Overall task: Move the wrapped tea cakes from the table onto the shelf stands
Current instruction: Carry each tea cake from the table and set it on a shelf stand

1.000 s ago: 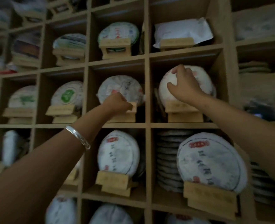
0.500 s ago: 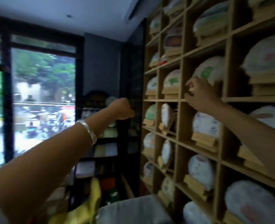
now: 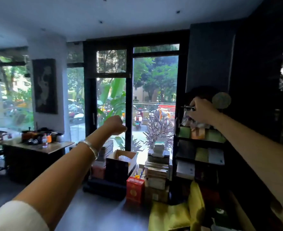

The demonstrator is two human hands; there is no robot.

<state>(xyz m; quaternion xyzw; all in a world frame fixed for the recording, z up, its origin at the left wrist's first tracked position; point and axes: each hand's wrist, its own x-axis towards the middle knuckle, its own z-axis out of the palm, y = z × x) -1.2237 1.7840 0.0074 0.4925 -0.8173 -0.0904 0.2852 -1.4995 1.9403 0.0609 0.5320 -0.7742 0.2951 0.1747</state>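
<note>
Left hand (image 3: 115,125) curled, nothing held; right hand (image 3: 202,111) raised, fingers bent, grip unclear. No tea cakes seen; table (image 3: 37,145) at left. Risk: boxes (image 3: 120,164) knocked in passing.

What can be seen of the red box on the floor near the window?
The red box stands upright on the dark floor, in front of an open dark carton and left of a stack of flat boxes. It looks like card or paper, bright red with a gold round emblem on its front, blurred print above it and a yellow edge at the top. Neither hand touches it. Whether it touches its neighbours cannot be told.
</note>
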